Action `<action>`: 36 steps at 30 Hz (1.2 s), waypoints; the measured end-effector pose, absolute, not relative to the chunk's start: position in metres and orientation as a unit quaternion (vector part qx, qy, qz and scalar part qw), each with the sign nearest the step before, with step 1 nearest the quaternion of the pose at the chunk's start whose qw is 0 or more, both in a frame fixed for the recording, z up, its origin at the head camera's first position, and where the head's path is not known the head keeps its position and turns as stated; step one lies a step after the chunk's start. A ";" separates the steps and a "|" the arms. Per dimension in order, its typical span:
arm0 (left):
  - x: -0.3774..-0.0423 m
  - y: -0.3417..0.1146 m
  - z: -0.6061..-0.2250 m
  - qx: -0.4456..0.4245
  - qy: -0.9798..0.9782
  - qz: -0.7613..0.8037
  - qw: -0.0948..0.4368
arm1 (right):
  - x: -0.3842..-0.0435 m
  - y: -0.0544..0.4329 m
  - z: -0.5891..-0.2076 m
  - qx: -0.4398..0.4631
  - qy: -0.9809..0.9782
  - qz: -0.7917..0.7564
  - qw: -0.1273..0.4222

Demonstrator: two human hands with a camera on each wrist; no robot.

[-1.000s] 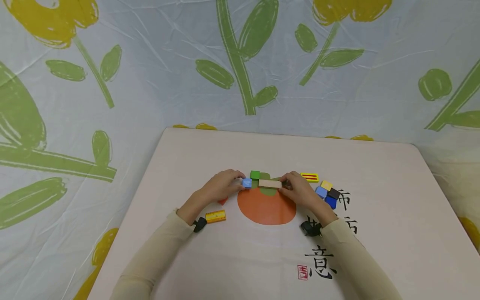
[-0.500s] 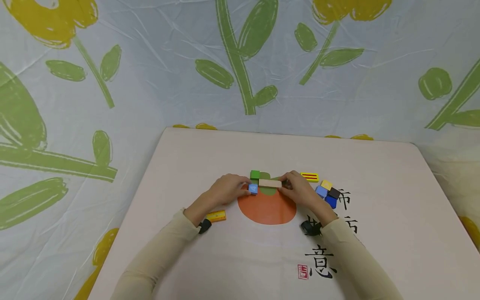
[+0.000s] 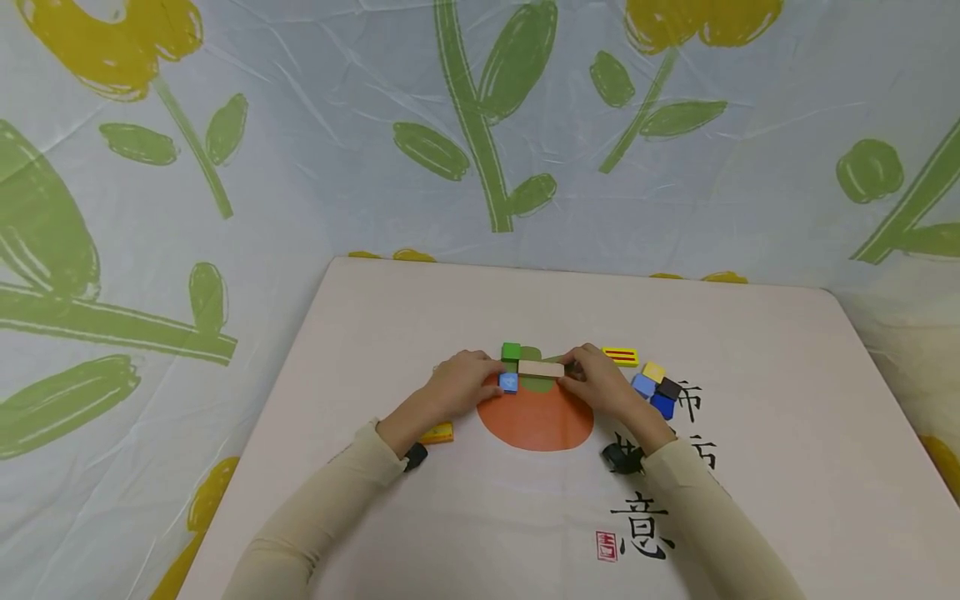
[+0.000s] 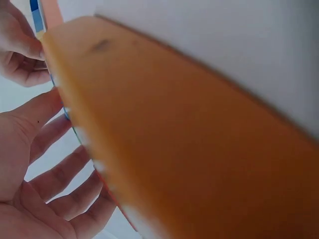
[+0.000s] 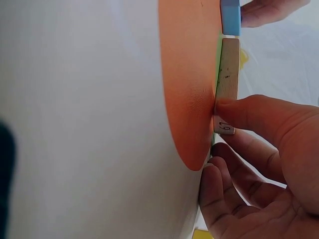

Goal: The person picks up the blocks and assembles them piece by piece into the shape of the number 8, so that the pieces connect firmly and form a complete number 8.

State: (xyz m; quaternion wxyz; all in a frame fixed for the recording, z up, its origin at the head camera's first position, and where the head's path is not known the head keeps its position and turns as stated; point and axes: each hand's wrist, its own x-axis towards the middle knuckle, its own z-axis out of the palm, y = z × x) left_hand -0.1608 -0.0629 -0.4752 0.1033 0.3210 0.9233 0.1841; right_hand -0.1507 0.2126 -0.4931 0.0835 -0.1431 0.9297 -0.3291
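My left hand (image 3: pixel 467 383) pinches a light blue cube (image 3: pixel 508 382) between thumb and fingers. The cube sits on the table at the top of a printed orange shape, by the left end of a plain wooden block (image 3: pixel 541 369). My right hand (image 3: pixel 600 382) holds that block's right end, thumb on the near side. In the right wrist view, a small gap shows between the wooden block (image 5: pixel 229 64) and the blue cube (image 5: pixel 231 17). A green cube (image 3: pixel 511 352) stands just behind the block's left end.
Beyond my right hand lies a yellow block with red stripes (image 3: pixel 620 357). Right of it cluster a yellow cube (image 3: pixel 653 372), a black cube (image 3: pixel 667 388) and two blue ones. An orange-yellow block (image 3: pixel 438 433) is partly hidden under my left wrist and fills the left wrist view.
My left hand has carried the blue cube rightward and slightly nearer, from left of the wooden block to its near left corner. The right hand and wooden block have stayed put.
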 end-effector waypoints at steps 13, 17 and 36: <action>-0.162 -0.058 -0.478 0.317 0.930 0.159 0.096 | -0.150 0.212 -0.493 -0.143 0.928 -0.333 0.085; -0.161 -0.058 -0.478 0.319 0.932 0.149 0.090 | -0.150 0.212 -0.493 -0.144 0.928 -0.333 0.085; -0.160 -0.056 -0.473 0.314 0.937 0.119 0.098 | -0.150 0.212 -0.492 -0.160 0.930 -0.325 0.070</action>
